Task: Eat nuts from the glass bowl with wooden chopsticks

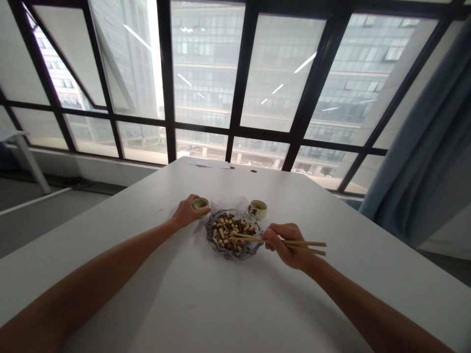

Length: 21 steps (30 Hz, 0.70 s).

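My left hand is wrapped round a small green cup at the left of a glass bowl. The bowl has a scalloped rim and holds a mix of peanuts and dark seeds. In my right hand is a pair of wooden chopsticks. Their tips point left and reach over the middle of the bowl, at the peanuts; whether they pinch one is too small to tell. A second green cup with dark written characters stands behind the bowl on the right.
Two clear, whitish small cups stand between the green cups, behind the bowl. Papers lie at the far end of the white table. Beyond are large windows, with a blue curtain at the right.
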Motion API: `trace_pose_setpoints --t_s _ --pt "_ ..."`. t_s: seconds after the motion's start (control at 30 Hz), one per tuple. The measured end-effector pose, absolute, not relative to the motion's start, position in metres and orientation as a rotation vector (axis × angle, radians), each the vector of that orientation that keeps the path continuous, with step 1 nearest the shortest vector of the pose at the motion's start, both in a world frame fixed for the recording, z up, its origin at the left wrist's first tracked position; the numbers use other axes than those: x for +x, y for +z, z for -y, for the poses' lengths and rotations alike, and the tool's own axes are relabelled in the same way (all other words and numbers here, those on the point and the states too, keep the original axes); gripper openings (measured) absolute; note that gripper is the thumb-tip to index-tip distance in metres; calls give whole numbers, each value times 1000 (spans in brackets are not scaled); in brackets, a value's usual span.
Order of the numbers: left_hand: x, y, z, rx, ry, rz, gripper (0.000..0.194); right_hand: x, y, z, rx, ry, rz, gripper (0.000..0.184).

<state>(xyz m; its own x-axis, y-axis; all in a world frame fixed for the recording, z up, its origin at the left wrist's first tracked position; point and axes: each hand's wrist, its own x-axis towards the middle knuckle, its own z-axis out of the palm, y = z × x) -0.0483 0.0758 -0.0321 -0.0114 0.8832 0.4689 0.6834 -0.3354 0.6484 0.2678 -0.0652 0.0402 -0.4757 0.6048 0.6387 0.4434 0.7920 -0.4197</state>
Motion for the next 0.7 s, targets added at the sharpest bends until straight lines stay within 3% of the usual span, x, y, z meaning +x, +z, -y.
trace_pose_setpoints --t_s 0.7 --pt "-49 -34 -76 2026 1260 -1663 61 269 36 62 -673 129 2054 50"
